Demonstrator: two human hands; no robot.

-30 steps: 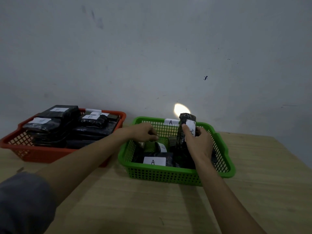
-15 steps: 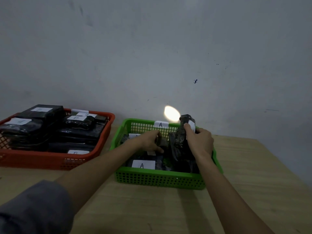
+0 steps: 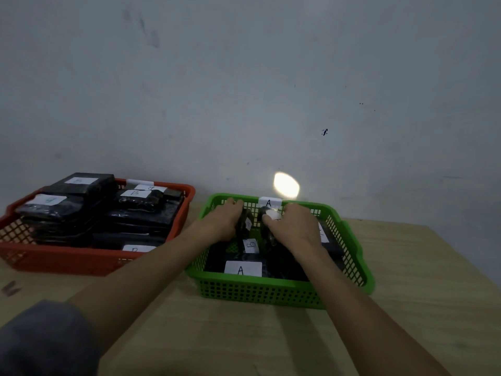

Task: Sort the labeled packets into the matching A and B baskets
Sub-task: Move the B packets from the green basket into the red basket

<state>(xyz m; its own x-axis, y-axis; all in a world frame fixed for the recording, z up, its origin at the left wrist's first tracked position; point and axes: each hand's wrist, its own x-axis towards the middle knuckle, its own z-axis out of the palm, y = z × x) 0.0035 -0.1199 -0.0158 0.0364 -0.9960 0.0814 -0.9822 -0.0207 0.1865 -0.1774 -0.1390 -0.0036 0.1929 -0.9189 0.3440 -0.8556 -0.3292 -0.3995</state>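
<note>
Both hands are inside the green basket (image 3: 271,294), which carries an A tag on its far rim. My left hand (image 3: 222,222) grips a dark packet (image 3: 245,226) standing on edge. My right hand (image 3: 294,226) holds another dark packet (image 3: 267,234) with a white label, tilted down into the basket. Between the hands lies a packet labelled B (image 3: 251,246). At the basket's front lies a packet labelled A (image 3: 242,268). The red basket (image 3: 54,260) to the left is stacked with several dark packets labelled B (image 3: 134,194).
Both baskets stand on a wooden table (image 3: 244,343) against a grey wall. A bright spot of light (image 3: 286,181) falls on the wall just behind the green basket. My grey sleeve (image 3: 40,340) fills the lower left corner.
My right hand has lowered its packet from upright down into the green basket. My left hand has moved toward the far rim and closed on a packet. The B-labelled packet now shows between the hands.
</note>
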